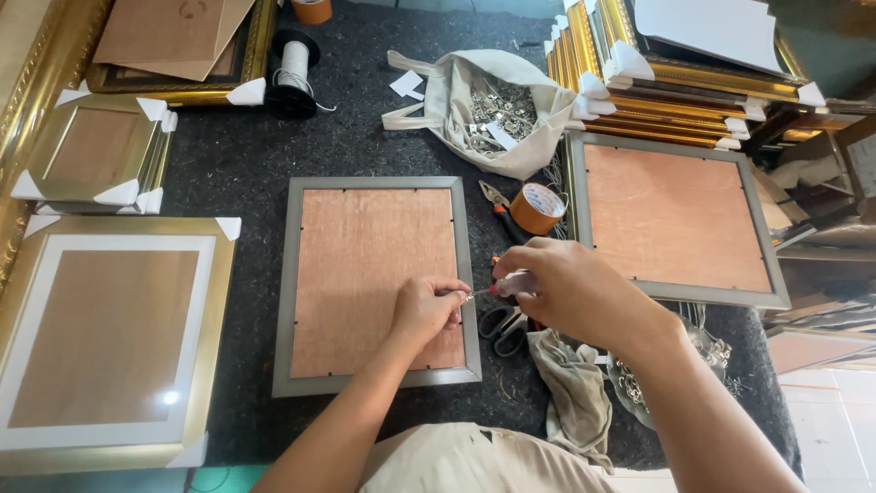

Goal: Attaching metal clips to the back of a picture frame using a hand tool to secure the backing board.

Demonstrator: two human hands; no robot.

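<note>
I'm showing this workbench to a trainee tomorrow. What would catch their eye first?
Probably the grey frame lying back-up at the centre of the dark felt table, with the left hand and right hand meeting at its right edge around a small screwdriver. Next, the stack of gold frames at the top right.

Grey picture frame (374,285), face down on my worktop, plywood backing uppermost; clear-handled, red-collared screwdriver (505,287) lies level, its tip at the frame's right rail.
</note>
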